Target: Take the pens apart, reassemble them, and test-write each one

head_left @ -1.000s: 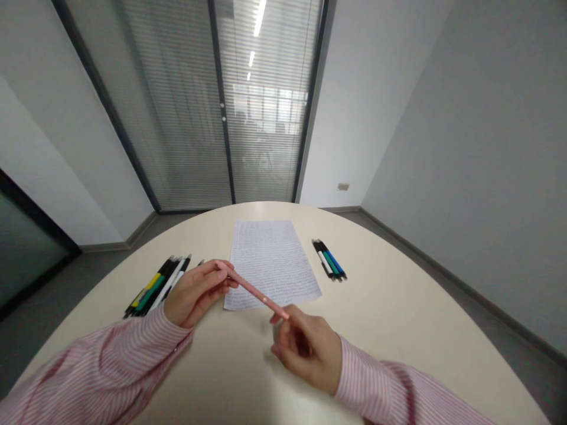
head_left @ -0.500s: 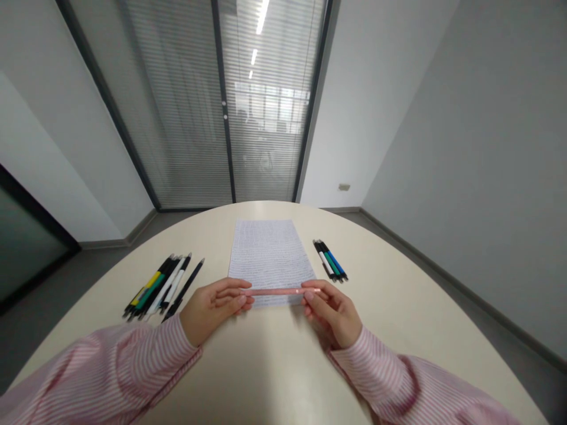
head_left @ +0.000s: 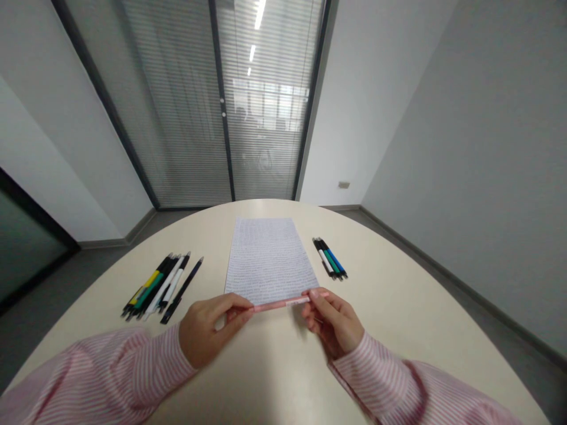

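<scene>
A slim pink pen (head_left: pixel 275 305) stretches between my two hands just over the near edge of a sheet of paper (head_left: pixel 270 254) covered in lines of writing. Its right end sits a little higher in the picture, and a white label shows near that end. My left hand (head_left: pixel 204 330) pinches the left tip between thumb and fingers. At the other end, my right hand (head_left: pixel 336 319) grips the pen with thumb and index finger, the other fingers curled below.
Left of the paper lies a bunch of several pens (head_left: pixel 155 288) in yellow, green, white and black, with a dark pen (head_left: pixel 182 290) beside it. Several more pens (head_left: pixel 330 258) lie side by side on the right. The pale table (head_left: pixel 398 307) has a rounded far edge.
The pen has come nearer to me and slants now, its left end lower. It has turned so the white label shows. My left fingers have closed into a tighter pinch.
</scene>
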The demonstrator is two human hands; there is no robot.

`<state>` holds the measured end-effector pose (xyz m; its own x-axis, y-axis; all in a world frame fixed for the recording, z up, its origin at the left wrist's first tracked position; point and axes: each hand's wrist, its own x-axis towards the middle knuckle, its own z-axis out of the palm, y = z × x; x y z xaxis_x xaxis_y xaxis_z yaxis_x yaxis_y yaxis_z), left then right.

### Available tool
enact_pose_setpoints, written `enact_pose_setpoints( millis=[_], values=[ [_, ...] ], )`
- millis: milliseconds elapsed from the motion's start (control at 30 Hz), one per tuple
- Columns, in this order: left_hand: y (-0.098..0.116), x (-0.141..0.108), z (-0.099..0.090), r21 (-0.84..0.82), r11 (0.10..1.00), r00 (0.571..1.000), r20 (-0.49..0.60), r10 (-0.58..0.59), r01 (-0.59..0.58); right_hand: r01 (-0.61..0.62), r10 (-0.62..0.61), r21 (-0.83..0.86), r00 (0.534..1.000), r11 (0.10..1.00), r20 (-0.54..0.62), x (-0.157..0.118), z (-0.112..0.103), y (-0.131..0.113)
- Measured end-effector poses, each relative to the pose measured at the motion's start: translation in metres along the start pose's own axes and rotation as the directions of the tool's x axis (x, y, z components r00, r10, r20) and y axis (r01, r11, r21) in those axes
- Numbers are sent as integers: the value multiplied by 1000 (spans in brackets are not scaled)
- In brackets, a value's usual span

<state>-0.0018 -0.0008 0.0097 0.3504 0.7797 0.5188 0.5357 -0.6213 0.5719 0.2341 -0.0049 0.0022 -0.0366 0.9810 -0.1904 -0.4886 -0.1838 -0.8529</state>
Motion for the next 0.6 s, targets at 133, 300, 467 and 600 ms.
enact_pose_setpoints(
  millis=[133, 300, 467, 600],
  values=[
    [-2, 0, 2, 24, 996, 996, 20, 88, -89, -35, 35, 5, 999, 999, -6, 1, -1, -2],
    [2, 1, -1, 47, 999, 998, 68, -15, 12, 16, -16, 6, 1000, 1000, 8, 1, 2, 2],
    [5, 2, -3, -14, 999, 984, 175, -45, 49, 42, -43, 6, 997, 999, 65, -1, 6, 1],
    [6, 2, -1, 19, 997, 990, 118, -74, 72, -7, 6, 22, 1000, 1000, 9, -1, 5, -3]
  ],
)
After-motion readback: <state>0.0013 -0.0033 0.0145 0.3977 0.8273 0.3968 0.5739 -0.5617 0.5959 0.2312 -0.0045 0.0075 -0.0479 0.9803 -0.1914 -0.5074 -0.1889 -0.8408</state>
